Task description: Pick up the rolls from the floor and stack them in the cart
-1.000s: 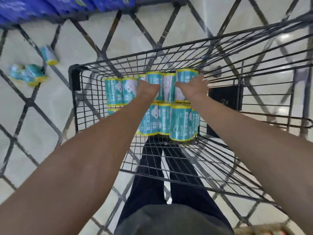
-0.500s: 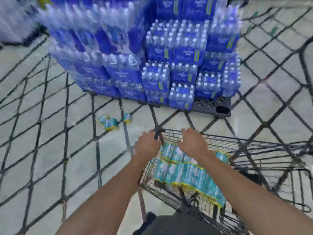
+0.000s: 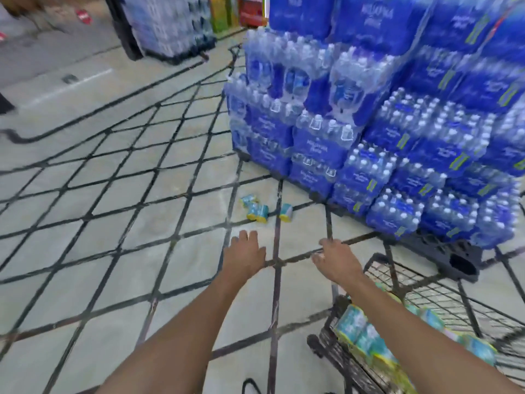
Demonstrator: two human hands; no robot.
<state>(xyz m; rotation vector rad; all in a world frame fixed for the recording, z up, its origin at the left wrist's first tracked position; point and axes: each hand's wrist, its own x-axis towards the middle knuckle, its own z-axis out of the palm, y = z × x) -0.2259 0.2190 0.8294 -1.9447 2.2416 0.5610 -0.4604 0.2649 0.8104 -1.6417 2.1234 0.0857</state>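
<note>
Three teal rolls with yellow ends lie on the tiled floor ahead: two close together (image 3: 256,211) and one (image 3: 286,212) just to their right. My left hand (image 3: 245,253) is stretched out over the floor, empty, with its fingers apart, a short way before the rolls. My right hand (image 3: 336,260) is out beside it, also empty with loose fingers, left of the cart's corner. The black wire cart (image 3: 431,282) stands at the lower right with several teal rolls (image 3: 366,336) stacked along its near side.
A tall pallet of blue bottled-water packs (image 3: 383,132) stands just behind the floor rolls and the cart, on a black pallet base (image 3: 454,257). Another stack of water packs (image 3: 170,24) is at the far back. Tiled floor with dark diagonal lines spreads to the left.
Both hands have left the rolls in the cart and reached out over the floor. My view has swung up and left, so the cart now sits at the lower right.
</note>
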